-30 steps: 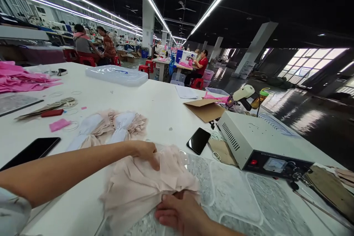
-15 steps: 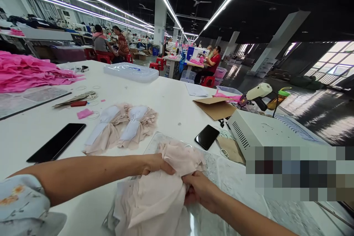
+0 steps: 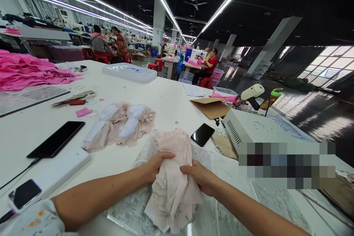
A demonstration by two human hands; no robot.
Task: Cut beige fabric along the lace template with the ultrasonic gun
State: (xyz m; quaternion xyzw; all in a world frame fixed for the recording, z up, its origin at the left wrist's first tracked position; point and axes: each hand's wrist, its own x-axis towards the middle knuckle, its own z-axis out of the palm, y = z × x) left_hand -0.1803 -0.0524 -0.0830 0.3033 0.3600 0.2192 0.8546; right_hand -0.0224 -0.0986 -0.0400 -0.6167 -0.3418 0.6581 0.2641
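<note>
A stack of pale pink fabric pieces [image 3: 174,188] is gathered between my two hands over a grey marbled mat [image 3: 127,206]. My left hand [image 3: 159,164] grips its left side, thumb on top and fingers underneath. On the right side, my right hand [image 3: 197,177] is closed around the stack in the same way. Its lower end fans out in loose layers toward me. Beyond my left hand lie two similar fabric bundles, a left bundle [image 3: 103,127] and a right bundle [image 3: 136,123], each wrapped with a white paper band.
A black phone [image 3: 56,139] and a white power bank [image 3: 65,166] lie left. A smaller phone [image 3: 203,134] lies beside a beige metal machine [image 3: 262,129] on the right. Bright pink fabric [image 3: 30,68] is heaped far left. A clear plastic case [image 3: 129,72] lies at the back.
The fabric stack has been drawn together into a narrower bunch and turned more upright in view. Both hands now grip its sides; the view has shifted slightly, uncovering the power bank.
</note>
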